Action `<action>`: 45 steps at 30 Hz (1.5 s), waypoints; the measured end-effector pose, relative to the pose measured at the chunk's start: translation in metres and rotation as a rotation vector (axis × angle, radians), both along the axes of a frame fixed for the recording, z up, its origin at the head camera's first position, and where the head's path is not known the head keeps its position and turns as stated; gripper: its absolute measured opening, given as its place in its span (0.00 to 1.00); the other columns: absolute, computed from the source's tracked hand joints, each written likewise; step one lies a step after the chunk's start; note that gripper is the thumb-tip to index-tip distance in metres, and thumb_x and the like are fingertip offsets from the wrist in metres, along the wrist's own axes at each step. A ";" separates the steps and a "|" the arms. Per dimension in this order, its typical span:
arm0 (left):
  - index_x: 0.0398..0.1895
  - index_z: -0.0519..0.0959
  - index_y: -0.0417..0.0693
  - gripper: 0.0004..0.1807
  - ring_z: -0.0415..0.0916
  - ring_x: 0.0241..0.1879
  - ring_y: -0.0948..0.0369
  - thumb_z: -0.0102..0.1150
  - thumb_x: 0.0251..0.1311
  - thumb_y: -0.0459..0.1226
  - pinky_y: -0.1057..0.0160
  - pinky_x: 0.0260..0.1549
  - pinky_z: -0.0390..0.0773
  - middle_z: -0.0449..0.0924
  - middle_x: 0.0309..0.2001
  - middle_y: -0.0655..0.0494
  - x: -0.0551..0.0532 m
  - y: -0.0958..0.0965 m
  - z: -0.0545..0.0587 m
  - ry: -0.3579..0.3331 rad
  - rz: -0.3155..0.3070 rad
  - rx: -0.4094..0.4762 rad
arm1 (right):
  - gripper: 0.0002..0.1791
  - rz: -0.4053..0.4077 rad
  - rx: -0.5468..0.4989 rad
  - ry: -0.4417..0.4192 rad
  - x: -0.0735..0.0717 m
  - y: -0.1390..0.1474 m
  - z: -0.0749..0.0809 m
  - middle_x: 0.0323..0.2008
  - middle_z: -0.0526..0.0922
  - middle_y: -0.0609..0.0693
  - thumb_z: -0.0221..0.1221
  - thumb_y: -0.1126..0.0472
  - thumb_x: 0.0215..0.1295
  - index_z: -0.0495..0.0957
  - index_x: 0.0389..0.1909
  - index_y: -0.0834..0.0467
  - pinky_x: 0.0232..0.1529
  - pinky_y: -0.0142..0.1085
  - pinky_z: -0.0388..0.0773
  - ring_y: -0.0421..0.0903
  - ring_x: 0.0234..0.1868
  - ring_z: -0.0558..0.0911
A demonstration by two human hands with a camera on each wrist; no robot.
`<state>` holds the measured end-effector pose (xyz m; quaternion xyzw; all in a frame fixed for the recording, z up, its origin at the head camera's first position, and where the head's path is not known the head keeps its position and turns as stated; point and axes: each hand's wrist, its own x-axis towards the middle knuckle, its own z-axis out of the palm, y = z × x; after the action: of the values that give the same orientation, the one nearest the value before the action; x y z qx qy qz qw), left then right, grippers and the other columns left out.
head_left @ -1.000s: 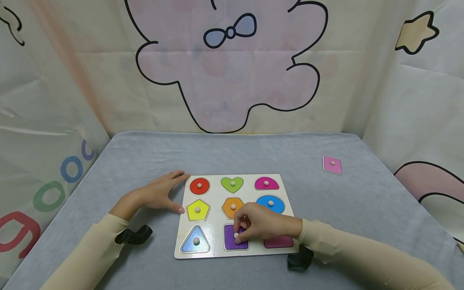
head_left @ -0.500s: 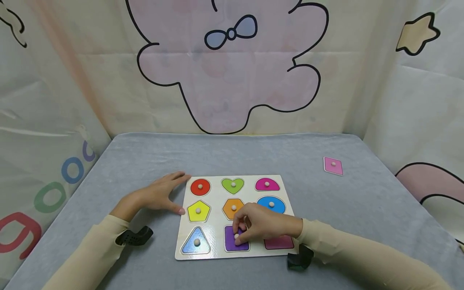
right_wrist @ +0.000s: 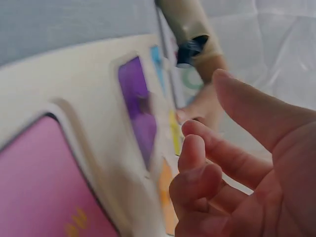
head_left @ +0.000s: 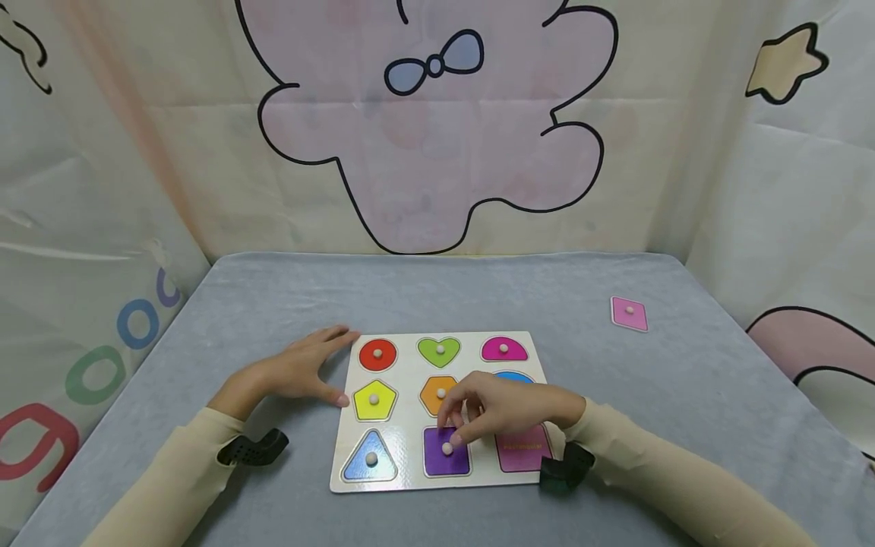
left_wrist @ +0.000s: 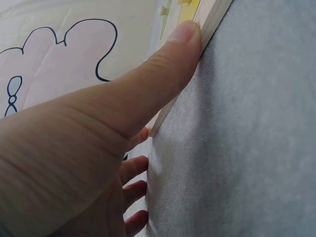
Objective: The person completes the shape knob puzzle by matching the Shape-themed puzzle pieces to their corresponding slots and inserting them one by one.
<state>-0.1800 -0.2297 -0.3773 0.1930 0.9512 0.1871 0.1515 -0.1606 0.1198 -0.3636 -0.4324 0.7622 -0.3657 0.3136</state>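
A white wooden peg puzzle board (head_left: pixel 403 456) lies on the cloth with knobbed shapes in its slots. In its front row a purple square (head_left: pixel 437 463) sits flat beside a pink recess (head_left: pixel 522 452). My right hand (head_left: pixel 506 406) hovers just over the square; in the right wrist view its thumb and fingers are apart with nothing between them. Along the board's left side my left hand (head_left: pixel 294 372) lies with fingers spread. Its thumb (left_wrist: pixel 185 34) presses the wooden edge near the yellow pentagon (head_left: pixel 374 400), and the index fingertip reaches the far corner.
A loose pink knobbed piece (head_left: pixel 629 314) lies on the grey cloth (head_left: pixel 478 292) at the back right. The blue triangle (head_left: pixel 371 460) fills the near left slot. Printed fabric (head_left: pixel 437 175) hangs behind the table. Black straps (head_left: pixel 567 465) circle both wrists.
My right hand has let go of the purple square's knob and lifted slightly up and to the right, uncovering more of the pink recess. The left hand stays at the board's edge.
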 end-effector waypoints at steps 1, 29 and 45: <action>0.80 0.56 0.51 0.61 0.52 0.76 0.36 0.77 0.45 0.59 0.26 0.69 0.56 0.53 0.79 0.39 0.000 0.000 0.000 0.000 0.001 0.000 | 0.12 -0.015 0.002 0.008 -0.001 0.002 0.002 0.29 0.80 0.42 0.69 0.55 0.63 0.86 0.44 0.55 0.29 0.24 0.72 0.33 0.26 0.74; 0.80 0.56 0.50 0.61 0.51 0.76 0.36 0.76 0.45 0.60 0.27 0.69 0.57 0.53 0.79 0.39 0.001 0.001 0.003 -0.005 -0.004 0.014 | 0.15 -0.406 -0.082 0.179 -0.062 0.082 0.052 0.40 0.81 0.61 0.59 0.58 0.72 0.82 0.53 0.62 0.28 0.33 0.77 0.48 0.30 0.77; 0.80 0.56 0.50 0.61 0.51 0.76 0.35 0.76 0.45 0.60 0.26 0.68 0.57 0.53 0.79 0.38 0.000 0.000 0.003 -0.006 -0.017 0.014 | 0.14 -0.765 -0.117 0.257 -0.094 0.158 0.067 0.31 0.78 0.43 0.56 0.54 0.76 0.80 0.53 0.57 0.29 0.31 0.74 0.41 0.27 0.75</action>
<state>-0.1802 -0.2295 -0.3747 0.2015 0.9478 0.1928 0.1544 -0.2547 0.2781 -0.2964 -0.1768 0.8790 -0.4416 0.0318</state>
